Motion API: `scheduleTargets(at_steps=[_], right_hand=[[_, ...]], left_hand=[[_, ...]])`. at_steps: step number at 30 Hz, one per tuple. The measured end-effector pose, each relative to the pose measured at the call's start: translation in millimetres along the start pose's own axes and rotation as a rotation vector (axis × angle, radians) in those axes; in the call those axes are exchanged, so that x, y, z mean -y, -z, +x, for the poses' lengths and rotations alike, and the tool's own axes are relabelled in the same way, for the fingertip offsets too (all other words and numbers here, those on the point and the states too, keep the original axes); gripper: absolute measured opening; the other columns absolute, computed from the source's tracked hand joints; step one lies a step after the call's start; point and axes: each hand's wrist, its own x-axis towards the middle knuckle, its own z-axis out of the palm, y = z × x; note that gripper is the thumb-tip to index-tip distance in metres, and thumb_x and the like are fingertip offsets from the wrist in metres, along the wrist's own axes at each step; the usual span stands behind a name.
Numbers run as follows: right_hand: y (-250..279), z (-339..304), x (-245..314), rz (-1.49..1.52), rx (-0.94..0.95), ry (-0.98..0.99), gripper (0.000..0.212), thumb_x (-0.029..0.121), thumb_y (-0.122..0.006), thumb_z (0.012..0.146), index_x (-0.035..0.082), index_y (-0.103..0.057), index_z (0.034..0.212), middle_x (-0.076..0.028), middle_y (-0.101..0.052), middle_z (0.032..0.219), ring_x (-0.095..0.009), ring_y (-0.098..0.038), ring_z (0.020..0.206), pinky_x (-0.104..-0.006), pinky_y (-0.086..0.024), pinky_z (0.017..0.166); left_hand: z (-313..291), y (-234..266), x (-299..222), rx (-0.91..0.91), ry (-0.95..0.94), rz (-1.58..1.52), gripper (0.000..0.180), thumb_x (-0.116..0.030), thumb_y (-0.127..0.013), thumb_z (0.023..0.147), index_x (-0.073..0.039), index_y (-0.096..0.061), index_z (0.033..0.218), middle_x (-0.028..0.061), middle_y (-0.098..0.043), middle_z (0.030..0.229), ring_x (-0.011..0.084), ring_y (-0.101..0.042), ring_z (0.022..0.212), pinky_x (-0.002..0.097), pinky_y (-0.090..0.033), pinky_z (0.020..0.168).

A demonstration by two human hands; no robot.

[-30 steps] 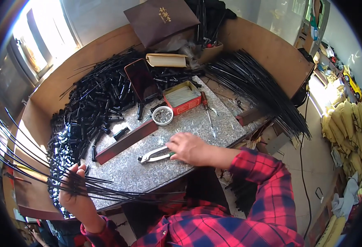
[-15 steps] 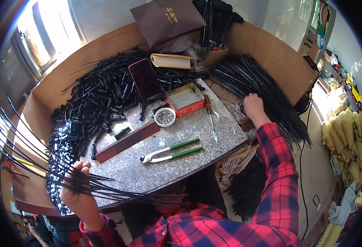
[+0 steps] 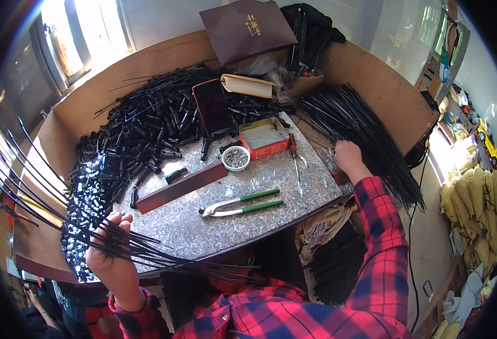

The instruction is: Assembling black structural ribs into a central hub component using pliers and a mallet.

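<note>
My left hand (image 3: 110, 257) is closed around a loose bunch of thin black rods (image 3: 141, 247). They fan out past the left table edge and reach right toward my lap. My right hand (image 3: 350, 158) is at the right end of the speckled stone slab (image 3: 197, 231), by the near left side of a big pile of black rods (image 3: 375, 133). Its fingers curl inward, and whatever they grip is hidden. Between my hands lie green-handled pincers (image 3: 262, 195), jaws to the left. Behind them is a long reddish-brown block (image 3: 183, 185).
A white cup of small metal bits (image 3: 236, 159) stands beside a red tin of thin clear sticks (image 3: 271, 150) and a screwdriver (image 3: 293, 148). A phone (image 3: 213, 107) leans upright among heaped black tubular parts (image 3: 141, 124). A curved wooden wall (image 3: 395, 85) borders the table.
The whole view has shifted slightly, with the tabletop now a little further right. My left hand keeps its hold on the rods. My right hand stays beside the pile, a little nearer me.
</note>
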Motion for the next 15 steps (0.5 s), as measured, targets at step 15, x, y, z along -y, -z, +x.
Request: scheduleTargets(at_steps=[15], right_hand=[[73.4, -27.5, -40.8, -0.186, 0.008, 0.013, 0.015, 0.009, -0.052, 0.078, 0.003, -0.065, 0.078, -0.018, -0.067, 0.082, -0.032, -0.066, 0.079, -0.0406, -0.053, 0.069]], left_hand=[[-1.8, 6.8, 0.6, 0.013, -0.001, 0.008, 0.014, 0.006, -0.064, 0.082, 0.006, -0.064, 0.096, 0.0116, -0.067, 0.093, 0.0209, -0.068, 0.083, 0.0283, -0.054, 0.076]])
